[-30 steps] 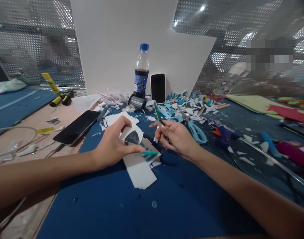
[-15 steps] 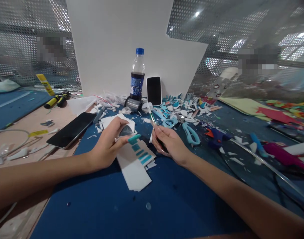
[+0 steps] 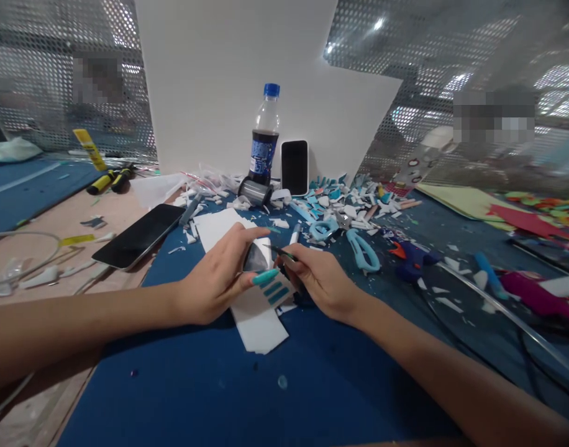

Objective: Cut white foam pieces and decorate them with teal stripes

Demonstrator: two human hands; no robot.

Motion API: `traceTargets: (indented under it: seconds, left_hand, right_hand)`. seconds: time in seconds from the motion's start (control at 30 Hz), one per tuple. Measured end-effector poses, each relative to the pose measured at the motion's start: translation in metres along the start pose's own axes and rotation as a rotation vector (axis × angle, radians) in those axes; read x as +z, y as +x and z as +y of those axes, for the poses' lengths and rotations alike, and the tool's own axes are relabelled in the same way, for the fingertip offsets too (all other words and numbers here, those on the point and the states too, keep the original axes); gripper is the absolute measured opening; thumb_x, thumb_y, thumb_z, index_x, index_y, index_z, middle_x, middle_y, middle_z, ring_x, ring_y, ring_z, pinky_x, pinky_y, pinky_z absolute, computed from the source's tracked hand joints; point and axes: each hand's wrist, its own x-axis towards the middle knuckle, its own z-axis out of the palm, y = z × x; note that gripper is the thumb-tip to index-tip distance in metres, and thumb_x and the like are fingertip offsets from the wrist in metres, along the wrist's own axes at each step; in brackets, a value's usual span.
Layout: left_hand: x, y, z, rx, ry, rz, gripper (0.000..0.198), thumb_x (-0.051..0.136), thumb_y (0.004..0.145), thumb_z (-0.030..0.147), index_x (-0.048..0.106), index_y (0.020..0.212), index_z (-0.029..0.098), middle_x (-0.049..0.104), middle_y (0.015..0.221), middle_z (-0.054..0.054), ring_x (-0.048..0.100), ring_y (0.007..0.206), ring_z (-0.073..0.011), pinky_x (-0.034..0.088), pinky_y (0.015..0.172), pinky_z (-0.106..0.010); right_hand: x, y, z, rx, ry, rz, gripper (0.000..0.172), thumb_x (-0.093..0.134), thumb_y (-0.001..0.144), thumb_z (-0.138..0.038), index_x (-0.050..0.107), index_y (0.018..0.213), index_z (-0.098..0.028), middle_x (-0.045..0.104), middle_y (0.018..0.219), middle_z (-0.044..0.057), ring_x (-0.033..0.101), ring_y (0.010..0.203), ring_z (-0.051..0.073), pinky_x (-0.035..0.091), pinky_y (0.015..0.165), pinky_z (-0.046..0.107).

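Observation:
My left hand [image 3: 214,273] is closed around a small dark grey piece with a pale edge [image 3: 251,258], held between its thumb and fingers. A teal, nail-shaped tip [image 3: 264,277] shows at the thumb's end. My right hand [image 3: 324,276] pinches a slim dark pointed tool [image 3: 282,252], its tip against or close to the grey piece; its exact kind is unclear. Beneath both hands, a white card strip [image 3: 259,326] lies on the blue mat [image 3: 195,391]. Teal bars [image 3: 277,292] show on a white sheet there, partly hidden by my fingers.
Light blue-handled scissors [image 3: 363,251] and heaped white and blue scraps [image 3: 331,202] lie beyond my hands. A drink bottle [image 3: 264,139] leans behind a spool [image 3: 255,192]. A black phone [image 3: 140,236] is at left, a blue glue gun [image 3: 411,257] at right.
My right hand has turned the tool's tip from pointing up to pointing left, toward the grey piece. My left hand has shifted right, bringing both hands closer. The view has moved slightly.

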Motion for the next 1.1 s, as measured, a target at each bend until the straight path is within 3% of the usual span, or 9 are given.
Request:
traceTargets:
  seconds: [0.33,0.47,0.57,0.77,0.93,1.1]
  left_hand:
    - [0.005,0.001,-0.005,0.045,-0.067,-0.09,0.035,0.033,0.099,0.027,0.024,0.132,0.02,0.042,0.092,-0.004,0.044,0.065,-0.0124,0.041,0.059,-0.026]
    - [0.003,0.001,-0.004,0.0,-0.076,-0.127,0.043,0.038,0.098,0.028,0.023,0.137,0.018,0.047,0.076,0.001,0.046,0.061,-0.0135,0.041,0.06,-0.025]
    - [0.002,0.001,-0.002,-0.035,-0.063,-0.137,0.039,0.041,0.096,0.025,0.028,0.132,0.019,0.053,0.081,-0.001,0.052,0.067,-0.0151,0.044,0.063,-0.026]
    - [0.002,0.002,-0.003,-0.02,0.107,0.065,0.027,0.049,0.091,0.016,0.043,0.117,0.021,0.048,0.104,-0.01,0.048,0.096,-0.0227,0.046,0.077,-0.034]
    - [-0.001,0.003,-0.006,-0.09,0.083,0.141,0.03,0.056,0.09,0.024,0.052,0.12,0.018,0.046,0.084,-0.004,0.044,0.081,-0.0207,0.044,0.073,-0.034]
    - [-0.001,0.003,-0.008,-0.109,-0.041,0.155,0.035,0.06,0.088,0.023,0.055,0.123,0.021,0.046,0.085,-0.002,0.046,0.08,-0.0179,0.044,0.074,-0.031]
  right_hand:
    - [0.002,0.001,0.003,-0.08,-0.085,0.024,0.018,0.031,0.099,-0.028,0.046,0.093,-0.022,0.054,0.078,0.002,0.049,0.066,0.013,0.038,0.06,0.025]
    - [0.003,0.0,0.003,-0.092,-0.09,0.035,0.02,0.03,0.1,-0.031,0.047,0.092,-0.021,0.056,0.08,0.003,0.05,0.068,0.013,0.037,0.059,0.025]
    - [0.003,0.001,0.004,-0.073,-0.098,0.024,0.028,0.026,0.101,-0.037,0.048,0.093,-0.022,0.056,0.08,0.004,0.049,0.066,0.014,0.036,0.058,0.026]
    - [0.0,0.003,0.008,-0.092,-0.152,0.068,0.046,0.022,0.096,-0.056,0.048,0.082,-0.021,0.051,0.07,0.002,0.043,0.062,0.014,0.034,0.057,0.028]
    - [-0.002,0.003,0.014,-0.107,-0.17,0.097,0.045,0.022,0.096,-0.054,0.043,0.074,-0.021,0.044,0.065,0.0,0.038,0.061,0.015,0.03,0.057,0.028]
    - [-0.003,0.003,0.018,-0.128,-0.219,0.102,0.037,0.025,0.099,-0.045,0.044,0.078,-0.021,0.047,0.067,0.001,0.038,0.062,0.015,0.03,0.06,0.03]
